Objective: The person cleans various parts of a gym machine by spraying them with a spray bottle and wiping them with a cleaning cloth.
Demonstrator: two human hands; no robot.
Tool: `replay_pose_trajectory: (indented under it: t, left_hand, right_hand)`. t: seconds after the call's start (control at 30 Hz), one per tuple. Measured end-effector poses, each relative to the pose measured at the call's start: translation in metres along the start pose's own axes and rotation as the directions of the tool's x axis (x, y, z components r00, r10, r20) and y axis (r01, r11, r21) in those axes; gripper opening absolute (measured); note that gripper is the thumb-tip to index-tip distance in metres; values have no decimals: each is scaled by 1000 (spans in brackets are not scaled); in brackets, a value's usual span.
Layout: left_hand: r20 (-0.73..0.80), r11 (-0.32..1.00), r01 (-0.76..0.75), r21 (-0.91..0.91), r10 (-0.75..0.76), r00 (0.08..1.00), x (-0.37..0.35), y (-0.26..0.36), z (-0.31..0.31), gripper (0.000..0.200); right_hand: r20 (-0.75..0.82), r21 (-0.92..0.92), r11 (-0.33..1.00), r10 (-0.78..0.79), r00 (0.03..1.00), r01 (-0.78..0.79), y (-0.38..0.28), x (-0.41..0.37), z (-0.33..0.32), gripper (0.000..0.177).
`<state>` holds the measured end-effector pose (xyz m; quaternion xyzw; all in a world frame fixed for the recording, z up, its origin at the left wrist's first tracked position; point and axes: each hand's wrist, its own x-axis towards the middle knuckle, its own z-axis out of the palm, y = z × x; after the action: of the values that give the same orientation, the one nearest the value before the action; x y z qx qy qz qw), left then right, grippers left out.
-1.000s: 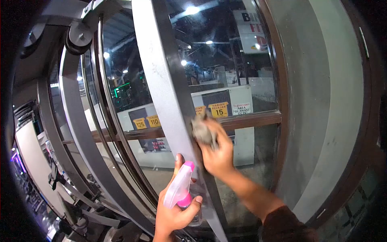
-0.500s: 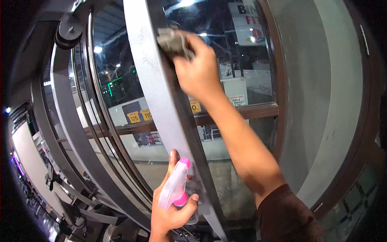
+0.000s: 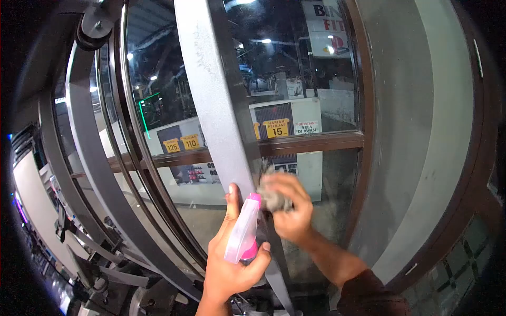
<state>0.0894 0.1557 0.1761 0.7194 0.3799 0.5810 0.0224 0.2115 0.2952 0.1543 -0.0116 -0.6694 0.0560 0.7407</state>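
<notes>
Grey cloth is bunched in the right hand, whose fingers curl over it in a blurred grip, up against the dark side of the metal post that rises between and above both hands. Lower and to that hand's left, the left hand grasps a spray bottle round its neck, one finger pointing up, the pink nozzle just beside the cloth. The step in hand looks like wiping the post's side; the next move seems to call for flat, even pressure there, clear of the nozzle.
</notes>
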Motion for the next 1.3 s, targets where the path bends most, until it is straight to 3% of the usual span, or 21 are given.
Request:
replay_pose_trajectory:
  t: [0.1, 0.23, 0.37, 0.43, 0.47, 0.57, 0.6, 0.63, 0.67, 0.7, 0.77, 0.8, 0.97, 1.07, 1.23, 1.3]
  left_hand:
    - [26, 999, 39, -16, -39, 999, 0, 2, -4, 62]
    - [23, 1000, 30, -2, -30, 999, 0, 1, -5, 61]
    - [9, 999, 16, -47, -16, 1000, 0, -3, -5, 60]
    - [6, 998, 17, -63, -17, 1000, 0, -5, -5, 60]
    - [11, 997, 25, -70, -24, 1000, 0, -4, -5, 59]
    - [27, 999, 5, -53, -3, 1000, 2, -4, -7, 59]
    - [32, 999, -11, -40, 13, 999, 2, -4, -8, 59]
    - [34, 999, 7, -47, -5, 999, 3, -2, -8, 59]
    - [36, 998, 23, -54, -21, 999, 3, -1, -8, 59]
    - [37, 998, 30, -54, -28, 999, 3, 0, -7, 59]
    - [34, 998, 26, -49, -24, 999, 3, 0, -6, 59]
    - [30, 999, 24, -48, -22, 999, 3, 0, -5, 59]
    - [20, 996, 40, -83, -38, 999, 2, 1, -3, 60]
    - [17, 996, 39, -86, -37, 999, 2, 1, -2, 61]
    - [23, 999, 19, -36, -18, 1000, 1, -3, -3, 60]
    - [23, 999, 12, -45, -10, 1000, 1, -4, -4, 60]
  right_hand:
    - [-75, -11, 995, -101, 992, 100, 9, 65, 19, 39]
    - [-143, 61, 995, -69, 987, 78, 19, 166, 43, 33]
    - [-237, 127, 975, -149, 960, 183, 5, 254, 60, 27]
    - [-94, 453, 883, -90, 991, 123, 2, 288, 68, 32]
    - [-120, 241, 966, -68, 990, 95, -4, 285, 62, 30]
    - [-48, 266, 930, -249, 967, 253, 8, 272, 54, 25]
    - [-146, -55, 955, -297, 944, 292, 7, 255, 50, 26]
    - [-63, -91, 961, -265, 962, 259, 6, 240, 42, 28]
    - [-24, 2, 967, -254, 967, 254, 9, 223, 39, 27]
    - [-20, -52, 958, -284, 959, 283, 5, 201, 34, 28]
    - [7, 101, 983, -153, 988, 151, -4, 150, 26, 35]
    - [51, -1, 963, -269, 962, 269, 2, 130, 15, 39]
    - [118, 9, 995, -104, 988, 103, -17, 40, -3, 43]
    - [93, -45, 992, -118, 989, 122, -21, 54, 3, 38]
    - [-80, -42, 966, -257, 963, 254, -8, 131, 30, 34]
    - [-159, 70, 968, -229, 960, 242, 1, 176, 46, 32]
